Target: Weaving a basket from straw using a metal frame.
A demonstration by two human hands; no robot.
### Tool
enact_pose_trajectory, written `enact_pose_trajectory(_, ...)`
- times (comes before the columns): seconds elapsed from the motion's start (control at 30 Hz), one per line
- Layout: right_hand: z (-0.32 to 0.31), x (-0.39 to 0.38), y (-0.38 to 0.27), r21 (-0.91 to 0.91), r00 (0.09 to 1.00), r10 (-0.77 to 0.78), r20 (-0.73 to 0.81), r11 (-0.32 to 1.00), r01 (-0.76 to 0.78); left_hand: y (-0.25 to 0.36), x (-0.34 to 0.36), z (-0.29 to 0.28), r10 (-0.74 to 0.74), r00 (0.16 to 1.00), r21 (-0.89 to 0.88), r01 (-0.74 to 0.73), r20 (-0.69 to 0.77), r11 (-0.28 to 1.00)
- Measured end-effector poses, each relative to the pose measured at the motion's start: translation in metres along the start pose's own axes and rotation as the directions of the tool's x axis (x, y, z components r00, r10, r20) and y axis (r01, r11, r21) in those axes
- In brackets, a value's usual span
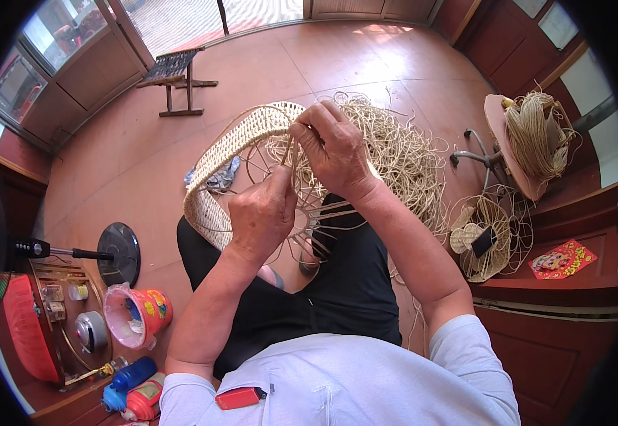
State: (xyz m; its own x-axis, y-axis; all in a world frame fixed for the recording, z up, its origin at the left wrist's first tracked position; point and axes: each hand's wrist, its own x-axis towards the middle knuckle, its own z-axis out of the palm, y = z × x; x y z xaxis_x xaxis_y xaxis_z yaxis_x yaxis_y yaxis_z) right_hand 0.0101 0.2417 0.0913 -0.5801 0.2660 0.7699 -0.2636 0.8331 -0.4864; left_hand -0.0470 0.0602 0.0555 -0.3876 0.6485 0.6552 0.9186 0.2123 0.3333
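A partly woven round basket, with a thick pale woven band and thin bare spokes, rests across my lap and knees. My left hand is closed at its near side, thumb up, pinching straw-coloured cord. Above and to the right of it, my right hand is closed with bent fingers on the same cord, which runs upward between the two hands near the rim. The fingers hide the cord's ends. Behind the right hand, a big tangled heap of loose cord lies on the floor.
At right, a bundle of cord sits on a swivel chair; below it is a wire-and-woven piece. A folding stool stands far left. Nearer left are a round black stand base, a pink bucket and bottles.
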Motion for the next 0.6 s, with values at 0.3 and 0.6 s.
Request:
enact_pose_trajectory(0.3, 0.001, 0.001, 0.011, 0.037, 0.995, 0.102, 0.021, 0.994, -0.103, -0.015, -0.020, 0.006, 0.014, 0.999, 0.085, -0.017, 0.046, 0.996)
enact_pose_trajectory(0.6, 0.024, 0.007, 0.023, 0.096, 0.994, 0.075, -0.074, 0.993, -0.068, -0.032, -0.055, 0.011, 0.003, 0.984, 0.181, -0.037, 0.180, 0.983)
